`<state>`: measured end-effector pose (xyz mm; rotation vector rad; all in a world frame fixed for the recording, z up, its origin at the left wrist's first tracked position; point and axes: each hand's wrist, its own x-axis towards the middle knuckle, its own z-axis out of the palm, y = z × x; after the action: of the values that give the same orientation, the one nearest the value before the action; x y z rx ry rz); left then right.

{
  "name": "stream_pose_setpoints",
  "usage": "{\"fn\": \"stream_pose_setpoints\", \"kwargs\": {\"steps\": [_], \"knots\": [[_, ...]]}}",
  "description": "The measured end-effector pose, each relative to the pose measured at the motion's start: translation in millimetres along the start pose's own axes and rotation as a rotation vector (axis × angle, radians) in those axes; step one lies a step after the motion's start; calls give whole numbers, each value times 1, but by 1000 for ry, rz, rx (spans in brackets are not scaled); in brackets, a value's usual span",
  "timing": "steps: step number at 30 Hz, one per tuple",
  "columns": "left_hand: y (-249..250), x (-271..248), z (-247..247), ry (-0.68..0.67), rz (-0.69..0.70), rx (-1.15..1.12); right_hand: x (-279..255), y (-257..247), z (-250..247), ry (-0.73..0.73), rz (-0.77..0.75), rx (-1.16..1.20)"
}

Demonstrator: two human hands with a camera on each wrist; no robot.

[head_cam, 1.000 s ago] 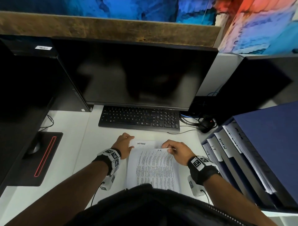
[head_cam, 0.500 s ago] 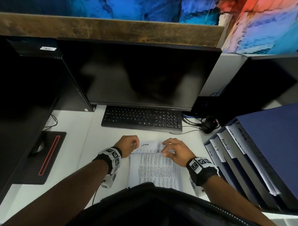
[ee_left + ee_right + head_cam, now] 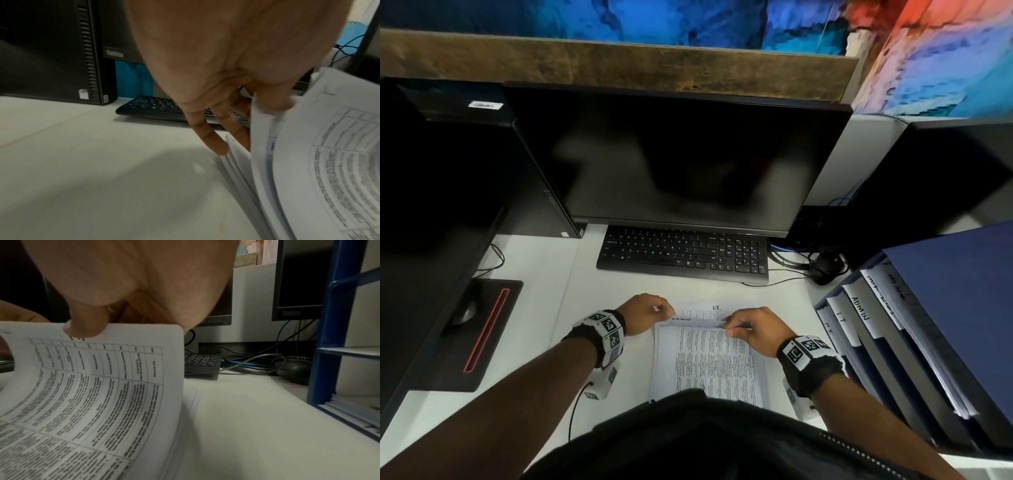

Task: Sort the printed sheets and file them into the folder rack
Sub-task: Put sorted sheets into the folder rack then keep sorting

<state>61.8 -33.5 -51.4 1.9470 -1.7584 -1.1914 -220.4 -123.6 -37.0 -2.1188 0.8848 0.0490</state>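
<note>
Paper stack (image 3: 709, 359): both hands (image 3: 645, 313) pinch its lifted edge.

Sheet heading: "I.T." stands at the top of the uncovered printed sheet (image 3: 709, 310), centre of the head view.
Folder tabs: "ADMIN" on one white tab (image 3: 861, 308) in the folder rack (image 3: 941, 329) at right; "I.T" on the tab (image 3: 840, 320) just left of it.
Other tabs: too blurred to read.
Sheet body text: illegible.
</note>
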Motion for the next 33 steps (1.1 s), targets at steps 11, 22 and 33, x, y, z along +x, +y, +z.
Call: {"fn": "stream_pose_setpoints", "kwargs": {"steps": [11,22,33], "knots": [[-8,12,11,73,-191,64,-10,2,-6,14,60,101],[-1,11,14,111,-166,158,-9,1,-5,22,71,92],[18,6,9,195,-57,-132,-9,0,-5,35,42,51]]}}
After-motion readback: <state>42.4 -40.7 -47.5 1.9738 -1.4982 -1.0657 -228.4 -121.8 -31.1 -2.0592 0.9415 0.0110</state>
